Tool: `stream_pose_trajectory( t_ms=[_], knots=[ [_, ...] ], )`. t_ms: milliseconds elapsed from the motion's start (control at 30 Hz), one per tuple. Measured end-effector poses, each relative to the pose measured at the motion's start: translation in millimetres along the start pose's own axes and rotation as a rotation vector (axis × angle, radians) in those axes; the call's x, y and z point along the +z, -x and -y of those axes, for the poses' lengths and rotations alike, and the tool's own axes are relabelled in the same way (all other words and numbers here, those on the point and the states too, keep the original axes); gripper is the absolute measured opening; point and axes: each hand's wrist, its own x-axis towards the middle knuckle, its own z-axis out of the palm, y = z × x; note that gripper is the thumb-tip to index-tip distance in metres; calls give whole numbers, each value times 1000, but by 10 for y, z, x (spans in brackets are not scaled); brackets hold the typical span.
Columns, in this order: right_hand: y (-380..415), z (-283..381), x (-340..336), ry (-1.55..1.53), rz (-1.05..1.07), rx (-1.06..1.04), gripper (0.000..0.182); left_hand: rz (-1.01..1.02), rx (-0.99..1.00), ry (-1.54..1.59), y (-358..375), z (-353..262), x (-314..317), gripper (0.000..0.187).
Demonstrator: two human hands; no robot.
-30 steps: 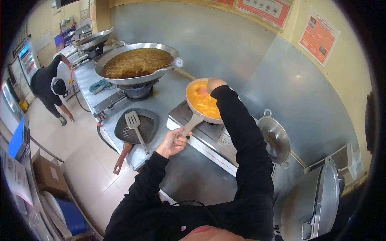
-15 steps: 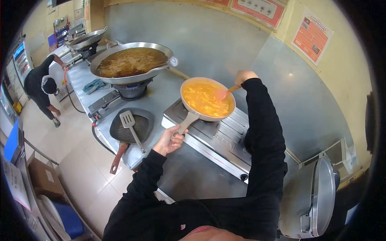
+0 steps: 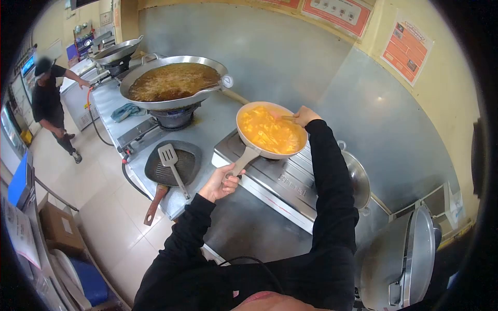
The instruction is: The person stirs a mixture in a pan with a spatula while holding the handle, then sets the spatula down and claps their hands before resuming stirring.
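1. Left hand (image 3: 220,184), just below centre of frame, closed around the end of the pale handle of a round beige frying pan (image 3: 271,131).
2. Right hand (image 3: 305,115), upper centre, curled shut on the thin handle of an orange spatula (image 3: 280,117) at the pan's far rim, blade in the food.
3. Pan's long axis diagonal: handle pointing down-left toward the left hand, bowl up-right, resting on a flat brushed-steel stove top (image 3: 290,176).
4. Pan filled with glossy yellow-orange sauce and pale chunks; smooth, shallow, rounded walls.
5. Left of the pan, on a steel counter (image 3: 210,127), a dark ridged oval grill pan (image 3: 174,163) with a reddish-brown handle pointing down-left, a grey slotted turner (image 3: 174,161) lying across it.
6. Upper left, a large shiny metal wok (image 3: 174,83) of brown bubbling liquid on a burner; a second, empty wok (image 3: 118,50) beyond it.
7. Right of the stove, a domed metal lid (image 3: 358,179) partly behind the sleeve.
8. Sheet-steel backsplash, yellow wall with orange posters (image 3: 410,46), pale tiled floor.
9. Far left, another person in black (image 3: 49,103), standing, one hand on the counter.
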Motion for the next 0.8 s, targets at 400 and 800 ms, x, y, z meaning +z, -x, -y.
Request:
stream_pose_trajectory(
  t_ms=[400, 800],
  knots=[
    [762, 916, -682, 218, 229, -416, 37, -23, -2, -4, 9, 10, -4, 36],
    [1458, 968, -590, 432, 65, -376, 5, 1, -11, -5, -34, 6, -85, 37]
  ],
)
